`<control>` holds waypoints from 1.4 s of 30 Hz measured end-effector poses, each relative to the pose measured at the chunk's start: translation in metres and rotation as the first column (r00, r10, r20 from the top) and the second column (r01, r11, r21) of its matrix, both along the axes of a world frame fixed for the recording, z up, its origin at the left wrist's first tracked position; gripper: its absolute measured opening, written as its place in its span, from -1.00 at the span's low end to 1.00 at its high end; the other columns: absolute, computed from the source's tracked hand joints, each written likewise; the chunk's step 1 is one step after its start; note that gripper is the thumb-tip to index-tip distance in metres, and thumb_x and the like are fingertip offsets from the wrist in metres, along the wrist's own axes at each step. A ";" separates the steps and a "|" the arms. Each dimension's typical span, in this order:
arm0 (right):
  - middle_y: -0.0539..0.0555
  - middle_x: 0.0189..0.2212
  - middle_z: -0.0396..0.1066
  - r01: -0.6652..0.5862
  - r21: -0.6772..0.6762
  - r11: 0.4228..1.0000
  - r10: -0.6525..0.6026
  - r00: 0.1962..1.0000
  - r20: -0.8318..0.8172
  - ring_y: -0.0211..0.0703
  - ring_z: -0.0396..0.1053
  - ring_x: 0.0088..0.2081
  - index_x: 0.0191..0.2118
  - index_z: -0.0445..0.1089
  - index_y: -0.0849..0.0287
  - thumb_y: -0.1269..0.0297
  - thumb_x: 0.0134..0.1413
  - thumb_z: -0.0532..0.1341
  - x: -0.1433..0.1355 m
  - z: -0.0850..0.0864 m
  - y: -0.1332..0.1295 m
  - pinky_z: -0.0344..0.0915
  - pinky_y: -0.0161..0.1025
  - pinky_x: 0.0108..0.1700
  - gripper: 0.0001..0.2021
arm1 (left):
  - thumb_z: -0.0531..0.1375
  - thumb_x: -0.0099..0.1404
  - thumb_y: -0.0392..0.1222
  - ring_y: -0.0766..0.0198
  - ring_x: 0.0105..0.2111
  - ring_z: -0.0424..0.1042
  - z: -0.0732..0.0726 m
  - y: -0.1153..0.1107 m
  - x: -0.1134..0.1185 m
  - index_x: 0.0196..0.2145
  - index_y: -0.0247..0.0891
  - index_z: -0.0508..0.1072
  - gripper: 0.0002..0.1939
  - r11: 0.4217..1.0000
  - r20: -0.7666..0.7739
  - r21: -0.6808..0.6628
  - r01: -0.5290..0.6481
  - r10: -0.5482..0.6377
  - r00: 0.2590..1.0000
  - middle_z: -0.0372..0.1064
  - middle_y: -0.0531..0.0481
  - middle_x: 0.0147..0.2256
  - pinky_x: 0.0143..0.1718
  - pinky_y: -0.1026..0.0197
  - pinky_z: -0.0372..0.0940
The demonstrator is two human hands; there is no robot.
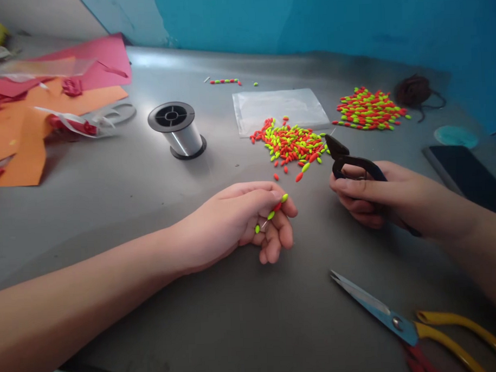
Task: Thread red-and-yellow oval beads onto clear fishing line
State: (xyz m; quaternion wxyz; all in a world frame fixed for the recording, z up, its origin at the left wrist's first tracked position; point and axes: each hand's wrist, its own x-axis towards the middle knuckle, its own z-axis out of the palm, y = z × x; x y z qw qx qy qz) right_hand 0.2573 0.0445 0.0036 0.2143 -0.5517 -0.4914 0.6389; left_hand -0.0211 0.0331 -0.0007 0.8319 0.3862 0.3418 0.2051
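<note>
My left hand [249, 218] is over the table, thumb and index finger pinching a short string of beads [271, 215] in yellow-green and red. A bit of thin clear line shows between the beads, and the other fingers are loosely curled. In my right hand [378, 195] is a pair of dark pliers [355, 160], jaws pointing up and to the left. A fine strand is visible by the jaws, though I cannot tell if they grip it. Just beyond both hands lies a pile of loose red and yellow-green beads [291, 144], partly on a clear plastic bag [280, 106].
A spool of clear line [183, 131] stands left of the beads. Scissors [395, 322] lie at the front right. Farther right are a second bead pile [371, 110], dark yarn [413, 90] and a phone [467, 175]. Coloured paper sheets [30, 145] cover the left side.
</note>
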 end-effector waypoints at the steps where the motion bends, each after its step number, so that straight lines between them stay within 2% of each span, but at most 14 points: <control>1: -0.09 -0.55 0.01 -0.004 0.003 1.000 0.004 1.000 0.002 -0.28 -0.04 -0.56 -0.42 0.25 0.05 -0.12 0.12 0.49 0.000 0.000 0.000 0.02 -0.32 -0.63 -0.52 | 0.07 0.58 -0.10 0.33 -0.57 0.48 0.000 0.000 0.000 -0.19 -0.30 0.44 -0.74 1.000 0.003 0.005 -0.005 0.005 1.000 0.56 -0.13 -0.41 -0.47 0.32 0.37; 8: -0.12 -0.56 0.02 -0.020 0.025 1.000 0.019 1.000 0.007 -0.30 -0.02 -0.57 -0.41 0.27 0.06 -0.14 0.08 0.51 0.000 0.000 -0.001 0.03 -0.34 -0.64 -0.51 | 0.09 0.59 -0.03 0.31 -0.56 0.47 -0.002 0.000 0.001 -0.10 -0.29 0.45 -0.72 0.999 0.000 0.033 -0.024 0.024 1.000 0.56 -0.12 -0.41 -0.46 0.29 0.35; 15: -0.09 -0.56 0.11 -0.207 0.131 0.970 0.192 0.974 0.116 -0.28 0.11 -0.56 -0.40 0.33 0.08 -0.12 0.26 0.40 0.010 -0.004 0.000 0.09 -0.32 -0.60 -0.57 | 0.07 0.59 0.02 0.28 -0.55 0.47 -0.001 0.000 0.000 -0.13 -0.31 0.47 -0.65 1.000 0.015 0.011 -0.001 0.001 1.000 0.55 -0.14 -0.39 -0.42 0.26 0.35; 22: -0.10 -0.55 0.07 -0.180 0.072 0.981 0.178 0.984 0.030 -0.26 0.06 -0.57 -0.40 0.32 0.07 -0.13 0.22 0.42 0.010 -0.002 0.001 0.04 -0.28 -0.61 -0.56 | 0.06 0.56 0.10 0.24 -0.54 0.47 -0.001 0.000 0.000 -0.21 -0.30 0.52 -0.57 0.999 0.050 -0.002 0.034 -0.034 0.998 0.55 -0.15 -0.41 -0.41 0.21 0.33; 26: -0.09 -0.55 0.12 -0.197 0.109 0.974 0.187 0.978 0.088 -0.25 0.09 -0.57 -0.40 0.34 0.07 -0.15 0.21 0.42 0.009 -0.003 0.001 0.05 -0.26 -0.60 -0.56 | 0.09 0.54 0.15 0.24 -0.50 0.47 -0.001 0.001 -0.003 -0.33 -0.35 0.55 -0.48 0.995 0.061 0.029 0.099 -0.100 0.993 0.54 -0.17 -0.40 -0.34 0.18 0.35; 34: -0.06 -0.59 0.21 -0.275 0.145 0.950 0.232 0.938 0.257 -0.22 0.12 -0.54 -0.41 0.34 0.07 -0.23 0.27 0.36 0.009 -0.001 -0.002 0.01 -0.24 -0.55 -0.52 | 0.07 0.59 0.06 0.25 -0.51 0.49 -0.002 0.000 -0.003 -0.13 -0.29 0.52 -0.62 0.998 0.079 0.026 0.051 -0.053 0.996 0.57 -0.13 -0.39 -0.39 0.23 0.37; 42: -0.06 -0.60 0.22 -0.273 0.151 0.950 0.229 0.939 0.258 -0.23 0.11 -0.55 -0.40 0.34 0.07 -0.26 0.23 0.37 0.006 0.001 -0.002 -0.01 -0.25 -0.55 -0.50 | 0.11 0.59 0.08 0.26 -0.52 0.49 -0.002 0.001 -0.003 -0.16 -0.28 0.52 -0.62 0.998 0.080 0.037 0.058 -0.061 0.995 0.57 -0.13 -0.40 -0.40 0.25 0.37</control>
